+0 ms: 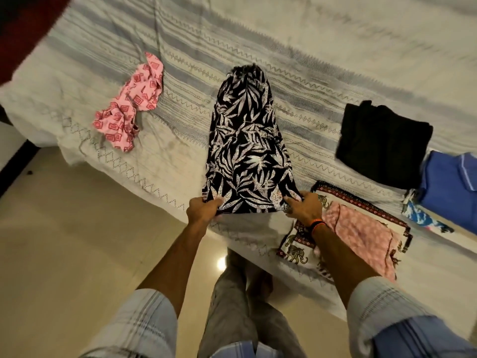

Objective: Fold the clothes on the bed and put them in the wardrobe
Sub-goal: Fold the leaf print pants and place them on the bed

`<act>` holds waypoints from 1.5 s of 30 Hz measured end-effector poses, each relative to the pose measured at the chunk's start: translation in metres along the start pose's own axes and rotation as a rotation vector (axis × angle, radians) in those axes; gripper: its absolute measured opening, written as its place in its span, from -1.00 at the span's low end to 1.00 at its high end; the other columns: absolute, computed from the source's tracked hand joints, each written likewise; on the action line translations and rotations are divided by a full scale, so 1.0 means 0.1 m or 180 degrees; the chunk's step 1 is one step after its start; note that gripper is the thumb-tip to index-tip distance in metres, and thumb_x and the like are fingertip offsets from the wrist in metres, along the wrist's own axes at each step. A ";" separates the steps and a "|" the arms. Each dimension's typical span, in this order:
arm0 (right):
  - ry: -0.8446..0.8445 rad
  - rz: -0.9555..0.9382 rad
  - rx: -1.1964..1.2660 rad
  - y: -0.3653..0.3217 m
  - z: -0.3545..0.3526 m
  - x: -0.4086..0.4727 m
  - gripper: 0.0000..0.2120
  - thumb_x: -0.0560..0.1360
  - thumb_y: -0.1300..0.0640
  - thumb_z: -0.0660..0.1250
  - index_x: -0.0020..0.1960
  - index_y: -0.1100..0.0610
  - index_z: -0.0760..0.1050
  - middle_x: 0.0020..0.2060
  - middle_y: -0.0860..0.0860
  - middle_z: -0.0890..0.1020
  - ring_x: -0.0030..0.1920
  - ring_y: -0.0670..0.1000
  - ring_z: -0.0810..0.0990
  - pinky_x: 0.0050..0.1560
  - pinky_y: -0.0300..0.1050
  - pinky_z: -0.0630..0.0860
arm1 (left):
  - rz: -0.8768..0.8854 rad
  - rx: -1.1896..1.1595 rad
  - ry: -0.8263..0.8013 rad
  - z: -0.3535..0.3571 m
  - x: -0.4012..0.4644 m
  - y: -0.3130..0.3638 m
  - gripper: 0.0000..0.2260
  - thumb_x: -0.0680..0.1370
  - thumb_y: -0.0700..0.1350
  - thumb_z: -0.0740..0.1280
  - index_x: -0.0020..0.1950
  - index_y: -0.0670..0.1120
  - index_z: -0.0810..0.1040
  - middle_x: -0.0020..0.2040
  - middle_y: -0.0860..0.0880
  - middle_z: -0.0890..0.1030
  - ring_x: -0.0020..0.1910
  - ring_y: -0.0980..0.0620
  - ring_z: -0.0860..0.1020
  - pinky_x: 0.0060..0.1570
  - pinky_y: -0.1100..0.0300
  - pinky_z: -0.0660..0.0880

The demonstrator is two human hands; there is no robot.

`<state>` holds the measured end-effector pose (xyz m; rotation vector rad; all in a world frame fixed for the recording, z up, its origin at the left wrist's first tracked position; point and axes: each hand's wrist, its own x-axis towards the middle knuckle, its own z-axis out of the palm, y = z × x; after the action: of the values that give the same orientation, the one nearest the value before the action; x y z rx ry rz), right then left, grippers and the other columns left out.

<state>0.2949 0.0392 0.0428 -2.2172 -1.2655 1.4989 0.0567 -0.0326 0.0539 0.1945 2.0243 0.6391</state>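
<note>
Clothes are partly done: folded black (384,143), blue (451,187) and pink (361,236) pieces sit at three o'clock, a crumpled pink garment (129,107) waits at ten. My left hand (204,209) and right hand (305,208) pinch the hem corners of the leaf-print garment (245,140) lying flat at bed centre; I judge nothing has reached the wardrobe, and no writing is readable.
</note>
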 end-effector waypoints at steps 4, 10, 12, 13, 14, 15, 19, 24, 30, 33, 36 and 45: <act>0.0067 -0.0189 0.0346 -0.02 -0.26 -0.42 -0.52 0.50 0.24 0.43 0.36 0.29 0.39 0.06 0.22 0.61 -0.37 -0.04 0.58 -0.56 -0.37 0.46 | 0.0126 -0.0275 0.0103 -0.10 -0.38 -0.05 -0.80 0.46 -0.13 0.51 -0.09 -0.26 0.62 -0.24 -0.11 0.64 -0.49 0.03 0.59 -0.28 0.12 0.65; 0.0080 -0.0439 0.0779 -0.18 -0.55 -0.77 -0.47 0.46 0.25 0.47 0.34 0.18 0.31 -0.03 0.17 0.60 -0.19 0.15 0.69 -0.12 0.09 0.67 | 0.0453 -0.0938 0.0182 -0.23 -0.72 0.05 -0.53 0.42 -0.23 0.52 0.19 -0.10 0.33 0.01 -0.17 0.56 -0.35 -0.01 0.60 -0.43 0.19 0.60; 0.0071 -0.0524 0.0906 -0.30 -0.62 -0.78 -0.49 0.47 0.25 0.47 0.32 0.16 0.32 0.02 0.23 0.63 -0.18 0.14 0.69 -0.10 0.09 0.67 | 0.0624 -0.1045 0.0150 -0.26 -0.75 0.16 -0.54 0.43 -0.25 0.50 0.19 -0.01 0.36 0.07 -0.21 0.56 -0.26 -0.05 0.60 -0.39 0.17 0.61; 0.0099 -0.0551 0.0946 -0.36 -0.63 -0.77 -0.51 0.47 0.26 0.47 0.31 0.15 0.33 0.03 0.24 0.63 -0.20 0.12 0.69 -0.13 0.05 0.68 | 0.0680 -0.1078 0.0142 -0.26 -0.75 0.21 -0.58 0.43 -0.25 0.49 0.18 0.00 0.42 0.08 -0.23 0.57 -0.25 -0.07 0.60 -0.36 0.16 0.61; 0.0149 -0.0602 0.0990 -0.45 -0.65 -0.74 -0.53 0.48 0.26 0.46 0.30 0.14 0.35 0.04 0.24 0.63 -0.21 0.11 0.70 -0.15 0.03 0.68 | 0.0753 -0.1095 0.0138 -0.28 -0.74 0.30 -0.64 0.44 -0.25 0.49 0.14 0.00 0.47 0.08 -0.25 0.59 -0.25 -0.09 0.60 -0.35 0.15 0.62; 0.0188 -0.0609 0.1026 -0.52 -0.65 -0.71 -0.56 0.48 0.26 0.46 0.28 0.13 0.37 0.06 0.24 0.63 -0.19 0.11 0.70 -0.14 0.04 0.68 | 0.0797 -0.1115 0.0130 -0.28 -0.73 0.37 -0.70 0.44 -0.26 0.48 0.10 0.00 0.52 0.07 -0.26 0.61 -0.25 -0.09 0.61 -0.34 0.15 0.62; 0.0220 -0.0634 0.1199 -0.85 -0.65 -0.45 -0.66 0.49 0.29 0.43 0.21 0.13 0.43 0.02 0.25 0.66 -0.19 0.12 0.71 -0.09 0.08 0.67 | 0.0927 -0.1212 0.0139 -0.27 -0.50 0.76 -0.87 0.45 -0.26 0.47 -0.07 -0.06 0.64 -0.03 -0.25 0.65 -0.28 -0.05 0.59 -0.37 0.21 0.59; 0.0428 -0.0667 0.1145 -1.29 -0.58 0.01 -0.78 0.48 0.25 0.44 0.10 0.12 0.54 -0.05 0.13 0.69 -0.19 0.08 0.71 -0.05 0.10 0.67 | 0.0901 -0.1274 0.0116 -0.22 -0.07 1.29 -0.93 0.47 -0.25 0.47 -0.11 -0.09 0.67 -0.08 -0.19 0.65 -0.35 -0.01 0.60 -0.44 0.27 0.56; 0.0505 -0.0433 0.1272 -1.78 -0.44 0.57 -0.86 0.50 0.27 0.43 0.06 0.24 0.60 -0.22 0.08 0.70 -0.28 0.01 0.71 -0.09 0.05 0.68 | 0.0746 -0.1245 0.0066 -0.11 0.55 1.81 -0.94 0.49 -0.26 0.46 -0.14 -0.11 0.66 0.06 -0.20 0.66 -0.22 0.00 0.64 -0.36 0.27 0.60; 0.0479 -0.0321 0.1263 -1.99 -0.36 0.85 -0.91 0.50 0.28 0.43 0.01 0.22 0.60 -0.21 0.09 0.70 -0.28 0.02 0.70 -0.09 0.05 0.68 | 0.0588 -0.1181 0.0020 -0.06 0.86 2.01 -0.93 0.50 -0.26 0.44 -0.03 -0.16 0.66 0.05 -0.21 0.65 -0.38 0.08 0.63 -0.34 0.27 0.61; 0.0434 -0.0205 0.1235 -2.14 -0.30 1.09 -0.92 0.51 0.28 0.42 -0.10 0.13 0.56 -0.19 0.11 0.70 -0.27 0.03 0.70 -0.10 0.03 0.68 | 0.0388 -0.1179 -0.0034 -0.01 1.10 2.15 -0.84 0.51 -0.26 0.44 0.08 -0.21 0.64 0.02 -0.20 0.66 -0.43 0.09 0.65 -0.34 0.26 0.61; 0.0341 0.0145 0.1254 -2.59 -0.12 1.94 -0.85 0.53 0.29 0.38 0.10 0.24 0.56 -0.12 0.15 0.70 -0.22 0.02 0.71 -0.03 0.01 0.67 | 0.0114 -0.1144 -0.0191 0.19 1.80 2.64 -0.77 0.50 -0.22 0.45 0.15 -0.17 0.61 -0.03 -0.16 0.68 -0.23 -0.02 0.70 -0.21 0.18 0.65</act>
<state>0.1889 0.3441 0.0639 -2.0438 -0.8090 1.4715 -0.0525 0.2684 0.0443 0.0354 1.8166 0.9939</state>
